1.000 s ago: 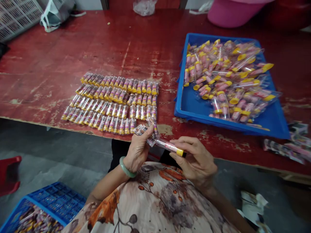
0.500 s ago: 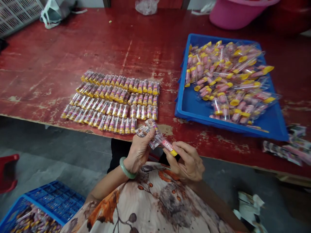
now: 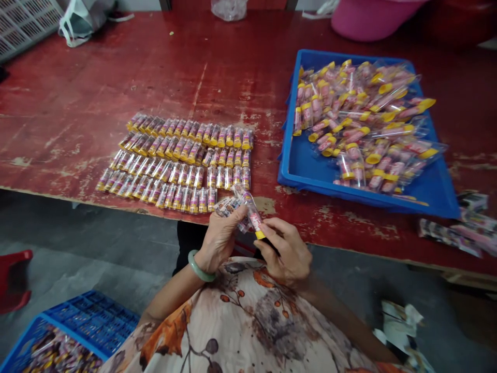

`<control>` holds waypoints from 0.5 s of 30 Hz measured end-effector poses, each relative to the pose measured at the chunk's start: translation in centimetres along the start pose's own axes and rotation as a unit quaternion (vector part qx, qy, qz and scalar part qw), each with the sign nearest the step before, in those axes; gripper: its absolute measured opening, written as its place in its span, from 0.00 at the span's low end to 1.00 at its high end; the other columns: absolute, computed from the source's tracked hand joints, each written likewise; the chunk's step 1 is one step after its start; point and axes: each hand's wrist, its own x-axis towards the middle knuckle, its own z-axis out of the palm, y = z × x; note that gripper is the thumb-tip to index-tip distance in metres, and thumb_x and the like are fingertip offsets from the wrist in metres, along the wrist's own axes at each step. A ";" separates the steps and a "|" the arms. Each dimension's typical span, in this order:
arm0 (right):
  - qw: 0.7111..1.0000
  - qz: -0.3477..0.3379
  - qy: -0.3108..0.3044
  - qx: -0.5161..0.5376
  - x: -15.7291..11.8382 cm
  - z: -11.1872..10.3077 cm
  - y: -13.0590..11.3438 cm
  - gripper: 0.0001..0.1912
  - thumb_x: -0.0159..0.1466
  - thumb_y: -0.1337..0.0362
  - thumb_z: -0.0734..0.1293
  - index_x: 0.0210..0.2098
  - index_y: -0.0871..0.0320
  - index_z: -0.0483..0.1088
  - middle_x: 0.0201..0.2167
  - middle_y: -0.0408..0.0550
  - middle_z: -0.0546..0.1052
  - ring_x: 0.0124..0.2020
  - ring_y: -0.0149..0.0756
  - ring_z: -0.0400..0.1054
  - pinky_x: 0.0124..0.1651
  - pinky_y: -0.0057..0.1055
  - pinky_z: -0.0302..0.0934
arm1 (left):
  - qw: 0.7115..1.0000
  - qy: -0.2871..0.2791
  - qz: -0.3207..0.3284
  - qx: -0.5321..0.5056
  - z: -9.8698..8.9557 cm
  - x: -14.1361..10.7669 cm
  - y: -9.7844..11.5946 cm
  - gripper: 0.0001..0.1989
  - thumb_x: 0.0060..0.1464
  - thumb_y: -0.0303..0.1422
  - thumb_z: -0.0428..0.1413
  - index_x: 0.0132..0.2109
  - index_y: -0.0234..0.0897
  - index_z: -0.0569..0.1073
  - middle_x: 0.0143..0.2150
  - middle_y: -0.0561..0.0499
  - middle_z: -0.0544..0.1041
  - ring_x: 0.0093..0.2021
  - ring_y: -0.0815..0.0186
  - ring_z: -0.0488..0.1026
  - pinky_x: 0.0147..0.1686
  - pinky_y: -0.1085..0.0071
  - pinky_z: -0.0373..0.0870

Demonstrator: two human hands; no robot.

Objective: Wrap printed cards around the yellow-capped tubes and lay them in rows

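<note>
Left hand [image 3: 219,241]: mostly closed, thumb on top, gripping a printed strip [image 3: 229,207] of glossy pink-and-white labels, which fans out past the thumb. Jade bangle [image 3: 200,267] on the left wrist.

Right hand [image 3: 285,254]: curled, thumb and fingers pinching a clear plastic tube [image 3: 251,213] near its yellow cap. Tube sits between the two hands, tilted, cap end down toward the right hand, far end up beside the strip. Pink contents visible through the clear wall. Far end appears to touch the strip; exact contact hidden by the left thumb.

Both hands held just off the near edge of a worn red table [image 3: 116,83], above the lap and floral shirt [image 3: 252,316].

On the table, just beyond the hands: capped tubes [image 3: 174,166] lying side by side in four close rows, the nearest row shorter.

To the right: blue tray [image 3: 310,173] holding a loose heap of yellow-capped tubes [image 3: 349,119]. Further right, at the table edge, more printed strips [image 3: 446,235].

Lower left, on the floor: blue crate [image 3: 93,316] holding wrapped items, too dark to identify. Red stool [image 3: 13,280] beyond it. Far side of table: pink basin [image 3: 368,18], plastic bag [image 3: 79,26]
</note>
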 end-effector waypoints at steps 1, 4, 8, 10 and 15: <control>0.999 0.012 -0.014 0.037 0.3 -0.1 -0.1 0.27 0.62 0.71 0.67 0.59 0.50 0.64 0.49 0.52 0.75 0.46 0.41 0.73 0.45 0.36 0.72 | 1.000 -0.007 -0.013 -0.003 -0.1 0.0 0.1 0.16 0.39 0.34 0.70 0.35 0.34 0.76 0.32 0.53 0.78 0.30 0.70 0.73 0.36 0.71 0.69; 0.996 0.027 0.005 0.079 1.4 -0.4 -0.2 0.24 0.62 0.73 0.66 0.56 0.51 0.67 0.46 0.51 0.75 0.45 0.39 0.73 0.45 0.36 0.71 | 0.998 -0.039 -0.040 -0.007 0.1 -0.3 0.4 0.15 0.40 0.31 0.69 0.36 0.34 0.76 0.32 0.53 0.78 0.30 0.70 0.73 0.36 0.72 0.70; 0.996 0.042 0.065 0.034 2.5 -0.4 0.1 0.22 0.60 0.73 0.68 0.52 0.51 0.68 0.42 0.50 0.75 0.37 0.36 0.72 0.39 0.34 0.70 | 0.993 -0.085 -0.075 0.013 0.6 -1.0 0.5 0.14 0.40 0.28 0.69 0.36 0.32 0.77 0.33 0.51 0.79 0.32 0.70 0.74 0.37 0.73 0.70; 0.995 0.055 0.080 0.039 2.8 -0.4 0.3 0.20 0.60 0.71 0.69 0.50 0.52 0.69 0.41 0.49 0.75 0.30 0.32 0.69 0.34 0.32 0.69 | 0.991 -0.099 -0.091 0.021 0.7 -1.3 0.4 0.14 0.41 0.29 0.69 0.37 0.32 0.77 0.34 0.50 0.79 0.33 0.70 0.74 0.38 0.73 0.69; 0.989 0.066 0.068 0.112 3.2 -0.9 0.3 0.15 0.58 0.73 0.70 0.45 0.54 0.73 0.38 0.48 0.76 0.35 0.35 0.72 0.35 0.33 0.69 | 0.989 -0.104 -0.105 0.023 0.5 -1.4 0.4 0.15 0.38 0.29 0.70 0.36 0.32 0.78 0.32 0.52 0.79 0.30 0.71 0.73 0.36 0.73 0.69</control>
